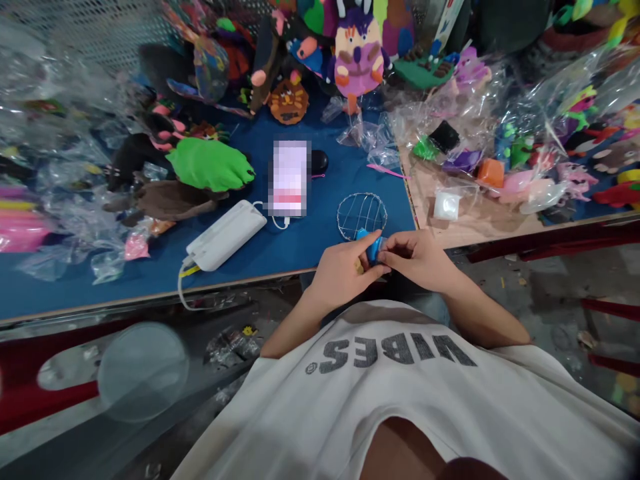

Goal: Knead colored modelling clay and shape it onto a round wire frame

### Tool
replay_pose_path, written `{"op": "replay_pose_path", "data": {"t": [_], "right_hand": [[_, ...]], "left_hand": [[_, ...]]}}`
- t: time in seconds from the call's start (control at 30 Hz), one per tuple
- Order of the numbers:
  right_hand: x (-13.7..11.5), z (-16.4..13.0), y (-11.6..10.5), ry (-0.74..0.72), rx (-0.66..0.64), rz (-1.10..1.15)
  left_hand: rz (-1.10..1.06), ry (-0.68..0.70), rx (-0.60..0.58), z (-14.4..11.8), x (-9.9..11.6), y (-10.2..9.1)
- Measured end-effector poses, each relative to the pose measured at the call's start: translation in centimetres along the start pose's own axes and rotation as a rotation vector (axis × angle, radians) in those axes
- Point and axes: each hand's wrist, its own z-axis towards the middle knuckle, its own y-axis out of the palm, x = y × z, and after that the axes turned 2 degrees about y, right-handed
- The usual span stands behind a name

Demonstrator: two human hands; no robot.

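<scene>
Blue clay lump (373, 248), no clear long axis, between both hands

Bright blue lump of clay (373, 248) pinched between both hands. Wire dome (361, 215), silver grid, near the bench's front edge. Bench top (320, 227) deep blue with pale wood rim. White power bank (226, 235), white cable. Green clay paw (210, 164) by a brown one (170, 200). Purple-and-pink monster figure (357, 53) with orange spots at the back edge. Shirt (400, 400) off-white, grey lettering.
</scene>
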Motion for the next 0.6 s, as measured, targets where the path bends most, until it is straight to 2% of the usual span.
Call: {"op": "replay_pose_path", "data": {"t": [0.1,0.23,0.33,0.43,0.6], "right_hand": [[-0.2,0.4,-0.1,0.016,-0.008,-0.013],[-0.4,1.3,0.5,0.051,0.004,0.098],[-0.7,1.9,1.4,0.026,0.078,0.093],[-0.9,2.4,1.8,-0.024,0.133,0.075],[-0.3,2.9,0.9,-0.042,0.02,0.116]], "left_hand": [[0.005,-0.011,-0.012,0.5,0.0,-0.1],[-0.022,-0.025,-0.026,1.1,-0.1,-0.4],[-0.032,-0.058,-0.051,1.4,0.1,-0.7],[-0.059,-0.084,-0.027,1.6,0.2,-1.0],[-0.27,-0.16,-0.005,1.7,-0.5,-1.2]]}}
